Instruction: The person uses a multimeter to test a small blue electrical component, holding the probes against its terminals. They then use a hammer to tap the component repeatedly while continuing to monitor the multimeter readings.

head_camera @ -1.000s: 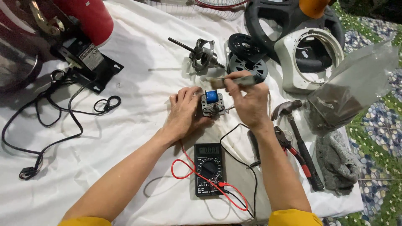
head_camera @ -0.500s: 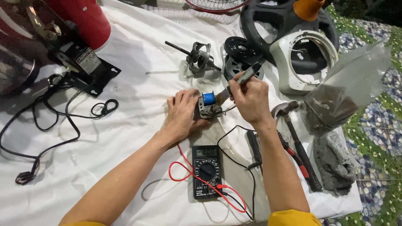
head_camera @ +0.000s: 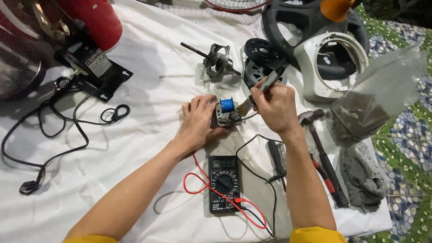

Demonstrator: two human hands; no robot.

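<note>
**Small motor held, tool tip at its side**

Your left hand (head_camera: 198,123) grips the small grey metal motor with a blue wound coil (head_camera: 227,111) near the middle of the white cloth (head_camera: 148,90). Your right hand (head_camera: 274,105) is clenched around a slim dark pen-shaped tool (head_camera: 270,83), steeper than a second ago. Toward the near edge lies a black rectangular multimeter (head_camera: 223,183) with red leads. At the far left corner, a pale rectangular label sits on a black metal bracket (head_camera: 99,67).

The right hand (head_camera: 275,104) hides the soldering tool's (head_camera: 271,81) handle inside its grip; the tool's tip at the small motor (head_camera: 227,112) is too small to tell.
</note>
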